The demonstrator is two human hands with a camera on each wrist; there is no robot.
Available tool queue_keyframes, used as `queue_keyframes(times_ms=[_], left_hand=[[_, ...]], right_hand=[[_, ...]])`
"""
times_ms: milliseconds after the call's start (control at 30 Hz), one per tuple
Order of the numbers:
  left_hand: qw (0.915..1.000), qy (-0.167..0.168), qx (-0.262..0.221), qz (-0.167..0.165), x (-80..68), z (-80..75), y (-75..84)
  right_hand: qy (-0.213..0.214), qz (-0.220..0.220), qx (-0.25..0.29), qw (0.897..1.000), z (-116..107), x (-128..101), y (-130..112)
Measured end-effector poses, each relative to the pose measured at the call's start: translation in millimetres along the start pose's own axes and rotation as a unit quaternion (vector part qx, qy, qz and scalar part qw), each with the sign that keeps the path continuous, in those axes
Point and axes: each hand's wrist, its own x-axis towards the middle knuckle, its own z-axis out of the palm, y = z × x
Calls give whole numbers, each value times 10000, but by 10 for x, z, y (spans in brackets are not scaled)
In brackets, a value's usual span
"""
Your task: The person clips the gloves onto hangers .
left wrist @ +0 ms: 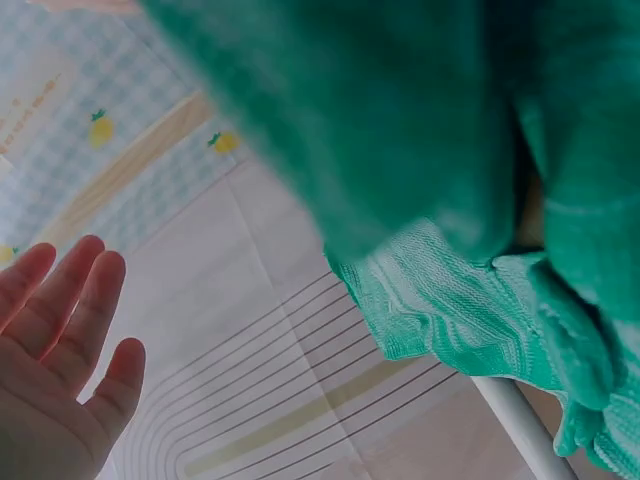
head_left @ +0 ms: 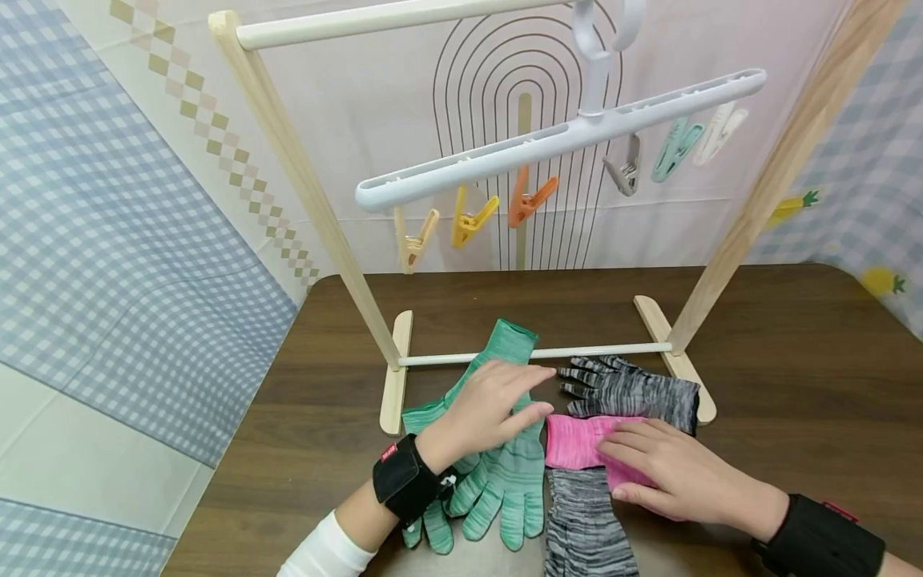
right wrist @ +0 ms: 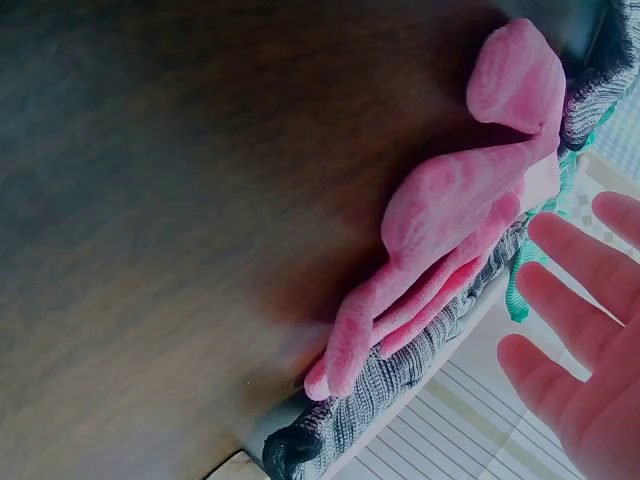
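Several knit gloves lie on the dark wooden table [head_left: 793,385] in front of a small wooden drying rack [head_left: 303,176]. My left hand [head_left: 490,409] lies flat with straight fingers on the green gloves [head_left: 508,473]. My right hand [head_left: 671,473] rests flat on the pink glove [head_left: 573,441], which overlaps a grey striped glove [head_left: 584,529]. Another grey striped glove [head_left: 634,389] lies just behind, by the rack's lower rod. In the left wrist view the green glove [left wrist: 450,200] fills the frame beside my fingers [left wrist: 70,330]. The right wrist view shows the pink glove [right wrist: 450,220] lying on grey knit [right wrist: 400,380].
A white hanger [head_left: 562,136] hangs from the rack's top bar with several coloured clips [head_left: 469,220] dangling beneath it. The rack's feet [head_left: 397,369] and lower rod [head_left: 541,353] stand just behind the gloves. Patterned cloth covers the wall behind.
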Motion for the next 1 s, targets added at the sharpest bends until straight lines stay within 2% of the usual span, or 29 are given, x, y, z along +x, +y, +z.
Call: queue_keyframes(times_ms=[233,333,833,1000], left_hand=[[9966,769,212,216,61,-15,-12],[9949,955,233,247,88,-30,-24],[9960,873,-203,-68,227,-144,-104],[9944,992,-324,-161,277,-169,-155]], right_hand=[[39,-59,62,10000,15,-2,5],[81,-96,73,9999,23,-2,1],[118,-69,50,9999,61,-30,5],[109,-64,13,9999,64,-31,0]])
